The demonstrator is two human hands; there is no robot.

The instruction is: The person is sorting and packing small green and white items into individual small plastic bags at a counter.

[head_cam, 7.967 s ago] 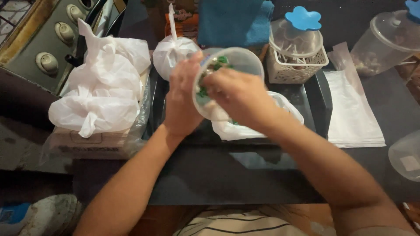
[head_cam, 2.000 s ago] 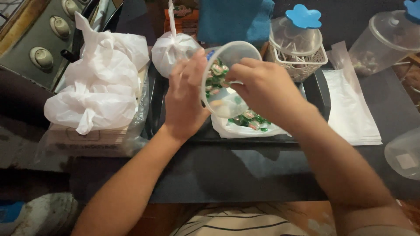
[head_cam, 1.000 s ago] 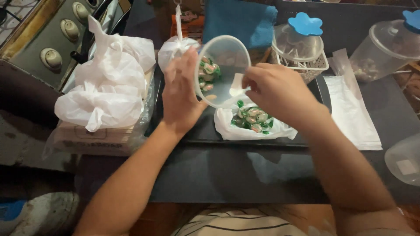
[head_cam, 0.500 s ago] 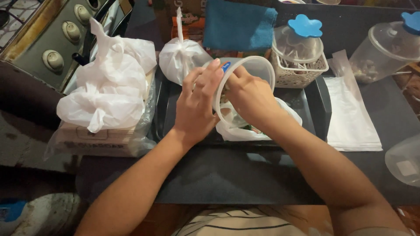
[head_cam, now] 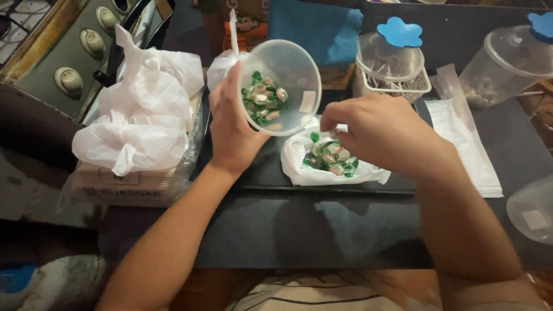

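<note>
My left hand (head_cam: 233,124) holds a clear plastic tub (head_cam: 285,86) tilted on its side above the black tray (head_cam: 262,175). Green-wrapped candies (head_cam: 262,101) lie inside the tub. My right hand (head_cam: 383,129) hovers just right of the tub, fingers curled, over an open white plastic bag (head_cam: 305,167) with more wrapped candies (head_cam: 328,156) in it. Whether the right fingers pinch a candy is hidden.
A pile of white plastic bags (head_cam: 138,115) sits on a box at the left, by a stove with round knobs (head_cam: 69,80). Behind are a knotted white bag (head_cam: 222,66), a blue cloth (head_cam: 314,29), a white basket with a blue-topped lid (head_cam: 391,69), clear lidded tubs (head_cam: 507,57), and flat clear bags (head_cam: 466,144).
The tub has tipped back up and left in my left hand. My right hand has come out of the tub's mouth and moved right, over the candies in the bag.
</note>
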